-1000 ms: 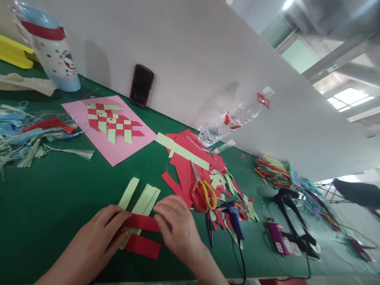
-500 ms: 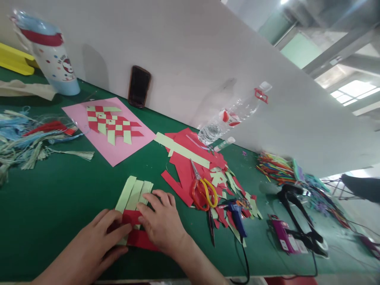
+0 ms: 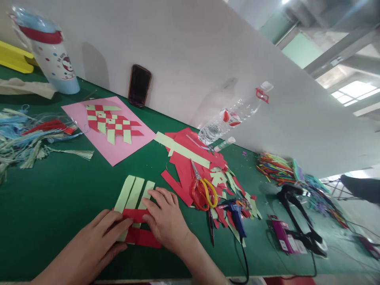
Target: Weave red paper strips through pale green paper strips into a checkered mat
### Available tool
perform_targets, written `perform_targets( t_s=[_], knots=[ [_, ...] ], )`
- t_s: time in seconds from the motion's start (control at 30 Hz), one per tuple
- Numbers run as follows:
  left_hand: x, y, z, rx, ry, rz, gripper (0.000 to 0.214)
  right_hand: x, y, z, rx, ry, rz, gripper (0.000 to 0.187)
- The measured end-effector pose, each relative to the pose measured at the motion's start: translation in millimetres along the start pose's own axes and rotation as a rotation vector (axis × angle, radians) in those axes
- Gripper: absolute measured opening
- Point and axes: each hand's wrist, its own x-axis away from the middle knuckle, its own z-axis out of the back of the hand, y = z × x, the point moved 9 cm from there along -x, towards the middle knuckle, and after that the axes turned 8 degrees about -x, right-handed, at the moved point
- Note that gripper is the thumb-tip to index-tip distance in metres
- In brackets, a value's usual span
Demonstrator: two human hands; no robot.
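Light green paper strips (image 3: pixel 134 194) stand side by side, woven with a red paper strip (image 3: pixel 137 215) across them. Nearer the table's front edge lies another red strip (image 3: pixel 143 237). My left hand (image 3: pixel 102 237) grips the left side of the weave, its fingers bent over the red strip's left end. On the right, my right hand (image 3: pixel 168 219) has its fingers curled over the rightmost green strip and its thumb on the upper red strip. My fingers hide both ends of that red strip.
Scissors (image 3: pixel 204 190) lie on red paper sheets (image 3: pixel 184 174), near a blue glue gun (image 3: pixel 237 217) with a black cord. A pink sheet (image 3: pixel 111 156) bears a woven paper fish. Behind are a phone (image 3: pixel 139 86), a plastic bottle (image 3: pixel 234 114) and a tumbler (image 3: pixel 53 59). Tassels (image 3: pixel 32 142) lie left.
The rightmost green strip now stands apart from the middle one, with a wider gap. My right hand has shifted slightly right, and more of the upper red strip shows.
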Motion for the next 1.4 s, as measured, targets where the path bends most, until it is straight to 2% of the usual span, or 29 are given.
perform_targets(
  t_s=[0.07, 0.17, 0.3, 0.43, 0.63, 0.73, 0.87, 1.03, 1.27, 1.4],
  knots=[
    [-2.6, -0.5, 5.2, 0.024, -0.008, -0.011, 0.035, 3.5, -0.8, 8.8, -0.02, 0.045, 0.011, 0.031],
    [-9.1, -0.6, 9.8, 0.075, -0.055, -0.022, 0.027, 13.3, -9.5, 18.5, -0.06, 0.104, 0.061, 0.027],
    [-14.7, -0.6, 8.5, 0.115, -0.113, -0.043, 0.023, 25.7, -25.6, 10.5, -0.102, 0.077, 0.142, 0.027],
    [-13.4, 6.3, 9.4, 0.091, -0.084, -0.128, 0.026, 28.3, -26.1, -0.5, -0.101, 0.046, 0.135, 0.025],
    [-12.3, 11.8, 20.4, 0.009, 0.011, -0.145, 0.024, 31.9, -20.0, 12.0, -0.13, 0.122, 0.076, 0.026],
    [-13.6, 7.4, 24.0, 0.032, 0.002, -0.102, 0.02, 37.7, -24.7, 12.0, -0.152, 0.122, 0.056, 0.029],
    [-16.4, 0.7, 24.5, 0.087, -0.033, -0.051, 0.021, 38.9, -37.6, 1.8, -0.15, 0.131, 0.057, 0.037],
    [-22.3, 2.8, 29.2, 0.094, 0.009, -0.107, 0.022, 28.4, -36.4, -10.5, -0.076, 0.153, -0.011, 0.035],
    [-24.0, 9.3, 37.7, 0.024, 0.05, -0.174, 0.022, 25.4, -29.9, -2.6, -0.125, 0.21, 0.003, 0.035],
    [-17.4, 16.7, 33.5, -0.078, 0.106, -0.16, 0.023, 26.6, -18.7, 7.4, -0.125, 0.249, -0.063, 0.027]
  ],
)
